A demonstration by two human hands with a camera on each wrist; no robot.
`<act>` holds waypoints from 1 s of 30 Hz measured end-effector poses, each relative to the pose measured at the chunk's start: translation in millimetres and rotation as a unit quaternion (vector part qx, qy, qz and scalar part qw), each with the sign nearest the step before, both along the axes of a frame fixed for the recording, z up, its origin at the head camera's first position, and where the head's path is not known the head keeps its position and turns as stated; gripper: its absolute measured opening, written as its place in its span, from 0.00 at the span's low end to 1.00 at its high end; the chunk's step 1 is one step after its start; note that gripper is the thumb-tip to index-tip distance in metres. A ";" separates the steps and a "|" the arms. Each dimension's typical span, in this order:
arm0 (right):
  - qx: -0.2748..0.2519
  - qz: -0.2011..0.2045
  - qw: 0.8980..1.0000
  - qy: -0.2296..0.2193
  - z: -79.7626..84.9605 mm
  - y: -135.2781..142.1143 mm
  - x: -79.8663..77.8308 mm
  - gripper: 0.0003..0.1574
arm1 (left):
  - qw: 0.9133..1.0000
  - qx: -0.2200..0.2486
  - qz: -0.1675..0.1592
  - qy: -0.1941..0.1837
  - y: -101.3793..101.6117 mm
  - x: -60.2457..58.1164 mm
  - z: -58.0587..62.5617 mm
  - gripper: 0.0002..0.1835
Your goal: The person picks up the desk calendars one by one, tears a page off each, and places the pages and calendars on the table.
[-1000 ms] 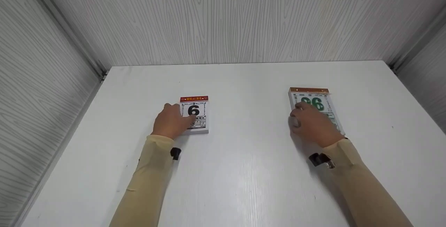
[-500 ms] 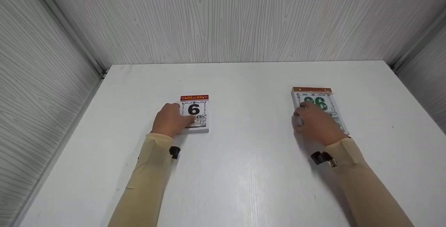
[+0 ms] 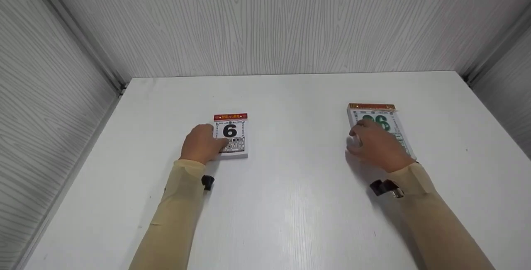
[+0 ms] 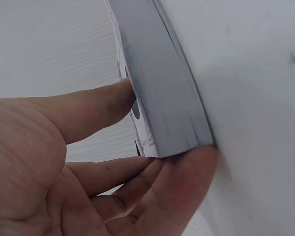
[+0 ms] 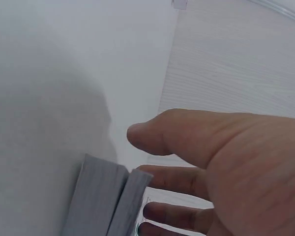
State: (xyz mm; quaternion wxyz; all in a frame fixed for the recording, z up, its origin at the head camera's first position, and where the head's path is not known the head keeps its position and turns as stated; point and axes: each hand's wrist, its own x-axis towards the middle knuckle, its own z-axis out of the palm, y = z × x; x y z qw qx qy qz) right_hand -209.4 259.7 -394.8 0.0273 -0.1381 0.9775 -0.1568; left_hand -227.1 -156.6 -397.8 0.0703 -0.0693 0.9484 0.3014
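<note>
A small tear-off calendar [image 3: 237, 131] with a red header and a black 6 lies flat on the white table. My left hand [image 3: 200, 143] holds its left side, thumb on the printed face and other fingers against the edge; the left wrist view shows the thick page block [image 4: 162, 78] between them. Further right lies a larger tear-off calendar [image 3: 383, 123] with an orange-brown header and green digits, partly covered by my right hand [image 3: 378, 145]. In the right wrist view its page stack [image 5: 96, 191] is split by a dark gap. That hand's thumb stands apart from the stack, its fingers at the top face.
The white table [image 3: 290, 187] stretches between and around both calendars. Grey wood-grain panels stand at the back [image 3: 265, 25] and along both sides. Small black devices sit at both wrists over beige sleeves.
The right calendar has shifted slightly to the right along with my right hand, whose thumb has moved away from the fingers. My left thumb has drawn back a little to the left.
</note>
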 end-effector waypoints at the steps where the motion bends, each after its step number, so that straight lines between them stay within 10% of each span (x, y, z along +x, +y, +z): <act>1: -0.001 0.001 1.000 0.004 0.6 -0.6 0.2 0.21 | 1.000 -0.002 0.000 0.002 0.4 0.0 -0.2 0.25; 30: 0.013 0.020 1.000 0.015 2.9 -16.8 0.4 0.19 | 0.998 -0.013 -0.053 -0.013 35.1 12.6 3.7 0.34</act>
